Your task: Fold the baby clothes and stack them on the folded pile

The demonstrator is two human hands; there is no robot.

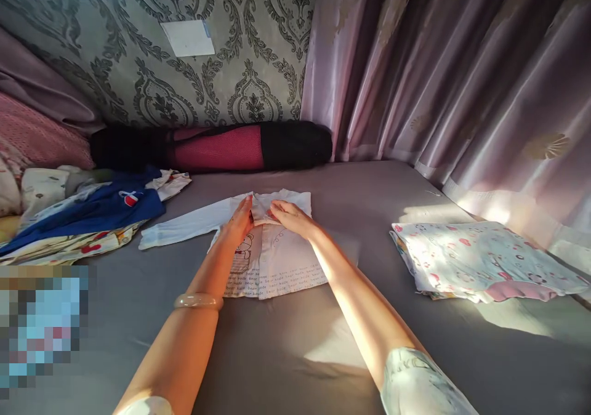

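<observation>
A small white button-front shirt lies on the grey sheet, a bear picture and rows of lettering printed on its front. One long sleeve stretches out to the left; the other does not show at the right side. At the upper front, near the collar, my left hand is closed on the cloth. Just across from it my right hand grips the same area, fingers bent towards the left hand. The fabric between them is slightly raised. A bangle circles my left forearm.
Folded, printed clothes are stacked at the right. Loose clothes, including a blue garment, are heaped at the left. A long black and pink mesh bundle lies along the patterned wall. Curtains hang at the right. The lower left corner is pixelated.
</observation>
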